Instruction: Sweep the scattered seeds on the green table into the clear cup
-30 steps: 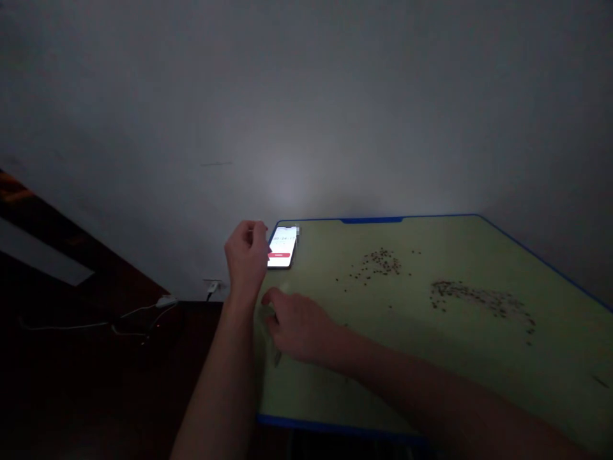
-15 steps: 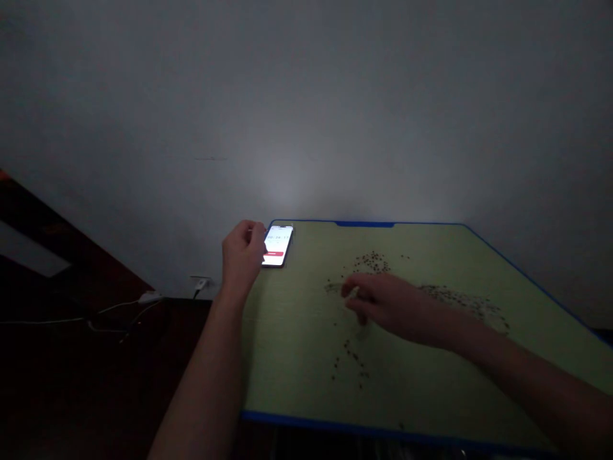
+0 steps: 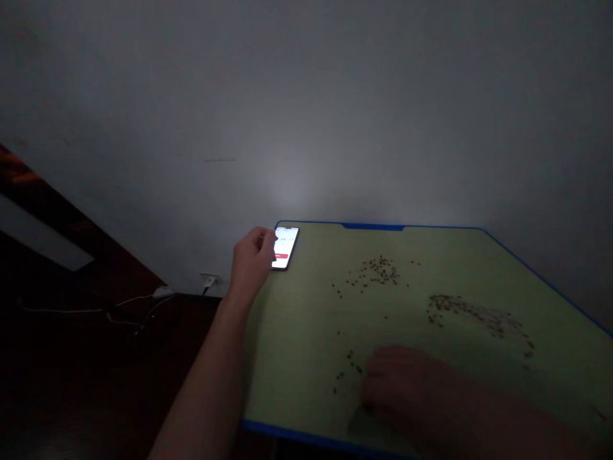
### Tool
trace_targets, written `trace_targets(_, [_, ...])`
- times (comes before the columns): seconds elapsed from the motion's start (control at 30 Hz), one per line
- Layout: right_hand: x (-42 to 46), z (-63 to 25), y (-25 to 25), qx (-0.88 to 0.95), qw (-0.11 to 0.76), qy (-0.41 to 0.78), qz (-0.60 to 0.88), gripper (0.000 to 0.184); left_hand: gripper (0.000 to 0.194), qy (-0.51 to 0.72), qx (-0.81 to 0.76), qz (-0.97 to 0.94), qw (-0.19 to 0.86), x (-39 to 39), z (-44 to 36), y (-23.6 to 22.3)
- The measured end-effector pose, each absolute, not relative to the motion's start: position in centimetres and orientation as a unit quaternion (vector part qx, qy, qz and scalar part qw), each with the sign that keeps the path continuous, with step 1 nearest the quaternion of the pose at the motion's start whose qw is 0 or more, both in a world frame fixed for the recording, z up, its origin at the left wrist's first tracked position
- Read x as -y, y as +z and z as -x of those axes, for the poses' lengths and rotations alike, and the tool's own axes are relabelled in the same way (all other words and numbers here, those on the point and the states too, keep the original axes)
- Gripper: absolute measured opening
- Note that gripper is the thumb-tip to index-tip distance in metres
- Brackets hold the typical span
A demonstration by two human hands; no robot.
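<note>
My left hand (image 3: 252, 263) is held up at the table's far left corner, fingers curled into a pinch. It overlaps the left side of a lit phone (image 3: 288, 248), and whatever is in the pinch is too small to make out. Low over the front of the table is my right hand (image 3: 395, 383), blurred, its fingertips hidden beneath it. Small dark seed-like grains lie around it: a few (image 3: 352, 361) just left of its fingers, a scattered patch (image 3: 383, 271) farther back, and a long dense band (image 3: 472, 311) to the right.
The pale green tabletop (image 3: 306, 332) has a blue edge and stands against a grey wall (image 3: 335, 115). Left of it, a plug (image 3: 209, 282) sits in a wall socket, and white cables (image 3: 129, 299) run along the dark floor. The room is dim.
My right hand has moved from the middle of the table towards its front edge, uncovering grains. My left hand keeps its pinch beside the phone. The view has shifted slightly.
</note>
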State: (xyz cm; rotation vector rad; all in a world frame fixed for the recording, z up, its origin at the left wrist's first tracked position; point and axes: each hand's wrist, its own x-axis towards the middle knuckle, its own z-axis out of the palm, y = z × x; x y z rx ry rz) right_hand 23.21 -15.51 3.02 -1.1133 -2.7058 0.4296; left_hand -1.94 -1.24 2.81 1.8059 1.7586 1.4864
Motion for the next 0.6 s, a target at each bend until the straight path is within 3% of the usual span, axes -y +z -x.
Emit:
trace_targets(0.13, [13.2, -22.2, 2.1, 0.928, 0.046, 0.182, 0.322, 0.017, 0.026, 0.491, -0.603, -0.619, 0.110, 1.3, 1.9, 2.8])
trace_targets(0.37, [7.3, -22.3, 2.8, 0.919, 0.089, 0.206, 0.324, 0.018, 0.025, 0.471, -0.608, -0.629, 0.112, 1.3, 1.8, 2.6])
trace_targets(0.6, [-0.2, -21.5, 3.0, 0.914, 0.135, 0.012, 0.382, 0.024, 0.027, 0.456, -0.609, -0.639, 0.112, 1.2, 1.9, 2.2])
